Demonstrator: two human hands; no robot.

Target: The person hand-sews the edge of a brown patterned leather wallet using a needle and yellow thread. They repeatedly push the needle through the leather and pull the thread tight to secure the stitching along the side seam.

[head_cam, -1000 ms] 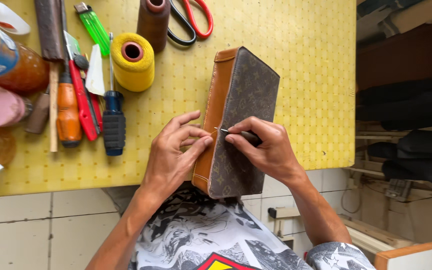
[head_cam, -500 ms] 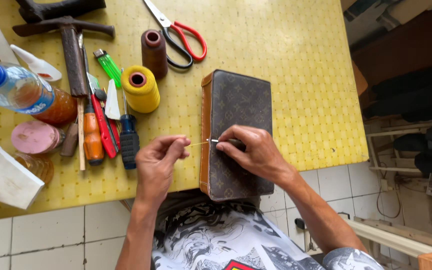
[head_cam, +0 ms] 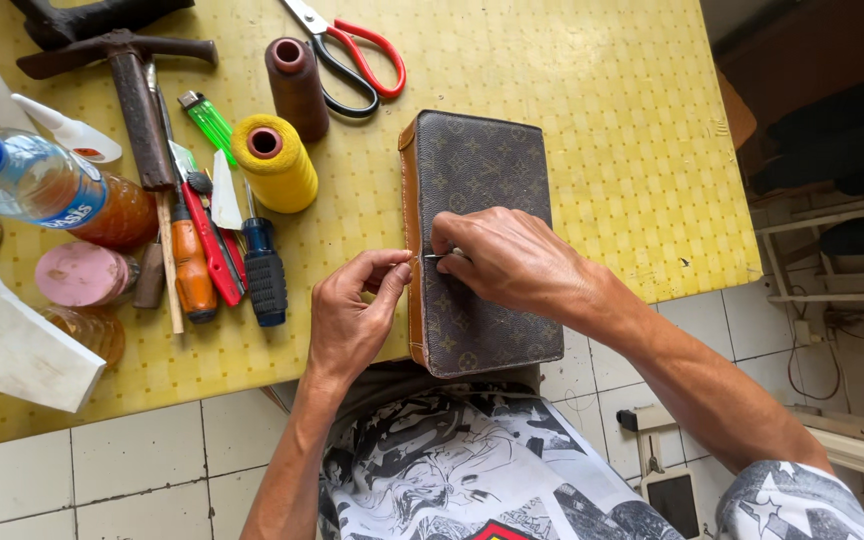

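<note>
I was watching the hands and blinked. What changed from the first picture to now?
The left hand slid off the top of the brown wallet to its tan edge and now pinches there. The wallet, tilted before, now lies straight and flatter on the yellow table. The right hand still presses a thin metal tool at the edge. The spools and tools beside them stayed put.

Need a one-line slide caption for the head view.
Left hand and right hand work a needle at a brown wallet's edge.

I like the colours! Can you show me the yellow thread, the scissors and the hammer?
yellow thread (head_cam: 277, 165): head view, on the side of the spool.
scissors (head_cam: 377, 55): head view, on a red handle loop.
hammer (head_cam: 132, 85): head view, on the upper handle.
</note>
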